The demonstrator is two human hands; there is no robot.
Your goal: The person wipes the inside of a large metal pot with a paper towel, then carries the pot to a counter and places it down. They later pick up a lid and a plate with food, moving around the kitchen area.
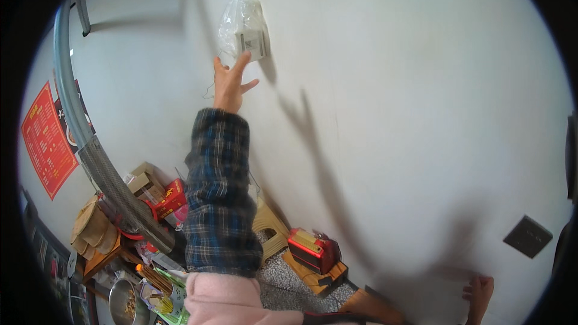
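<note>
A white box-shaped device [251,43], wrapped in a clear plastic bag [239,17], hangs high on the white wall below a pale cord or pipe. My left hand [229,84], in a dark plaid sleeve [218,186] with a pink cuff behind it, reaches up to it. The fingers are spread, and one fingertip is at the device's lower edge; whether it touches I cannot tell. My right hand [480,292] is low at the right, near the wall, with its fingers curled in and no object visible in them.
On the lower left are a grey pipe [72,96], a red poster [49,138], cardboard boxes [146,184], a wooden stool [105,260] and a metal bowl [128,302]. A red radio-like box [313,251] stands below, beside a yellow plastic stool [271,229]. A dark switch plate [527,236] is at right.
</note>
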